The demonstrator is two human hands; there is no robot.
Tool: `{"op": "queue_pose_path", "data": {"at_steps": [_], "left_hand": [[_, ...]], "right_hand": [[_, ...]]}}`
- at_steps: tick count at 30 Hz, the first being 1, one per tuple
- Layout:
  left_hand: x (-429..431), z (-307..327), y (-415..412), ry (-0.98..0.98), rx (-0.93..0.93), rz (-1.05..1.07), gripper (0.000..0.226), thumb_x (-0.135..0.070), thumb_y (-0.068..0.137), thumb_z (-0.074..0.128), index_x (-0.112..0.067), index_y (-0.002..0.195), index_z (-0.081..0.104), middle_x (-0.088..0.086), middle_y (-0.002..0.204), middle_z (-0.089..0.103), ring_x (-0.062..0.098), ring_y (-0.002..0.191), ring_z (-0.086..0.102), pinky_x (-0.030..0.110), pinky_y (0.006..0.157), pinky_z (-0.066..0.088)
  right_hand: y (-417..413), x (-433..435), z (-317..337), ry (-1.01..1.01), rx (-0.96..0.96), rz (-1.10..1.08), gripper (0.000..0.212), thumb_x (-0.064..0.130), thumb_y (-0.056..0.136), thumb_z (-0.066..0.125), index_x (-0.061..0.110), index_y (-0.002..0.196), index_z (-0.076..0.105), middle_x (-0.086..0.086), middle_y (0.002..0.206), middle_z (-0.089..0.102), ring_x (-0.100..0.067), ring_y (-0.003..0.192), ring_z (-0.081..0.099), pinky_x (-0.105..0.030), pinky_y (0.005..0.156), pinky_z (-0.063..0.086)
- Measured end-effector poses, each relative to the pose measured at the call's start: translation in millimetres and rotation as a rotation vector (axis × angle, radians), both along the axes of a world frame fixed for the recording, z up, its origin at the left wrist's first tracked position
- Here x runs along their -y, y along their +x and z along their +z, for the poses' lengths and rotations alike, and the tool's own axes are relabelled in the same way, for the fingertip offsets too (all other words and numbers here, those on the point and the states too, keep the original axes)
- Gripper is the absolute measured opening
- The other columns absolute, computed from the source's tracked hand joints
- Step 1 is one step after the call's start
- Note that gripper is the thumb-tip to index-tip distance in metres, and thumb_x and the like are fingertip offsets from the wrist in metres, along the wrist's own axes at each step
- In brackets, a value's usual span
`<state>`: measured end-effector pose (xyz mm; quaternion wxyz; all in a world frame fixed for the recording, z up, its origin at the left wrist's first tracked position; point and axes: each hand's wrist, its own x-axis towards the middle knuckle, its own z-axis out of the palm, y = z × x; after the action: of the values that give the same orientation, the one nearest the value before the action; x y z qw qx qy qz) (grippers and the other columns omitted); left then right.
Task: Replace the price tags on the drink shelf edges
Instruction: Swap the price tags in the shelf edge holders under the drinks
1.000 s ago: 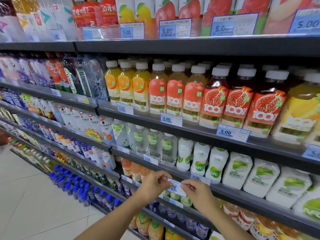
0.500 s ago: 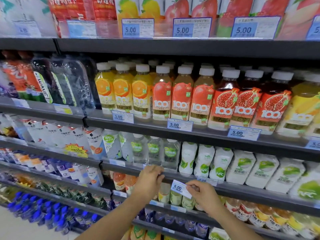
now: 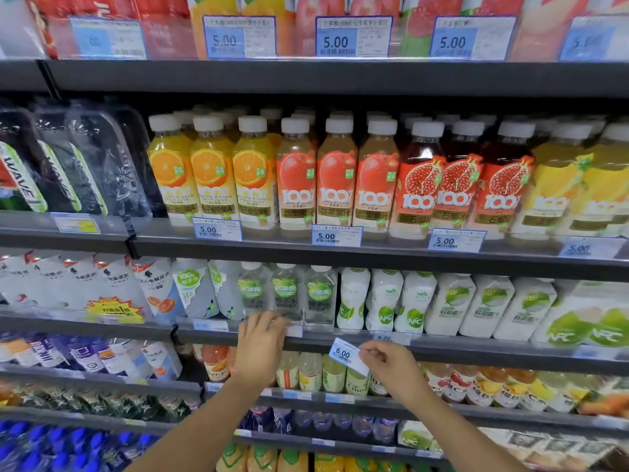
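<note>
My right hand [image 3: 391, 367] pinches a loose blue-and-white price tag [image 3: 348, 356] reading 6.00, held just below the edge of the coconut-drink shelf [image 3: 476, 352]. My left hand [image 3: 260, 345] rests on that same shelf edge to the left, its fingertips on a tag holder [image 3: 295, 331] under the clear coconut-water bottles [image 3: 286, 294]. Whether the left fingers grip that tag I cannot tell. Another 6.00 tag [image 3: 386, 337] sits in the shelf edge right above my right hand.
The shelf above carries orange, apple and pomegranate juice bottles [image 3: 337, 178] with 5.00 tags [image 3: 335, 236] along its edge. White NFC bottles [image 3: 413, 304] stand to the right of my hands. Lower shelves hold more small bottles [image 3: 309, 371], close behind my wrists.
My left hand let go of the 6.00 tag and went up and left to the shelf edge. My right hand keeps the tag. The camera moved closer to the shelves.
</note>
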<state>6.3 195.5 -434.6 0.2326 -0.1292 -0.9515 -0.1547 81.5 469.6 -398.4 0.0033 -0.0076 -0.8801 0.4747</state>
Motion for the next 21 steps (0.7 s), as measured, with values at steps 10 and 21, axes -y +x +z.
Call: {"op": "queue_pose_path", "data": {"at_steps": [10, 21], "left_hand": [[-10, 12, -1, -0.049, -0.034, -0.05, 0.01, -0.02, 0.092, 0.066, -0.024, 0.101, 0.069, -0.007, 0.104, 0.062, 0.022, 0.101, 0.055, 0.042, 0.092, 0.042], [-200, 12, 27, -0.037, -0.167, -0.512, 0.014, -0.024, 0.095, 0.062, -0.022, 0.108, 0.069, -0.007, 0.111, 0.063, 0.018, 0.103, 0.059, 0.033, 0.092, 0.042]], "right_hand": [[-1, -7, 11, -0.048, 0.007, -0.003, 0.011, 0.017, 0.092, 0.065, 0.024, 0.097, 0.072, 0.002, 0.088, 0.071, -0.004, 0.073, 0.058, -0.011, 0.066, 0.046], [30, -147, 8, -0.027, -0.031, -0.253, 0.013, 0.016, 0.095, 0.062, 0.019, 0.101, 0.072, 0.001, 0.086, 0.072, -0.013, 0.076, 0.069, -0.028, 0.067, 0.058]]}}
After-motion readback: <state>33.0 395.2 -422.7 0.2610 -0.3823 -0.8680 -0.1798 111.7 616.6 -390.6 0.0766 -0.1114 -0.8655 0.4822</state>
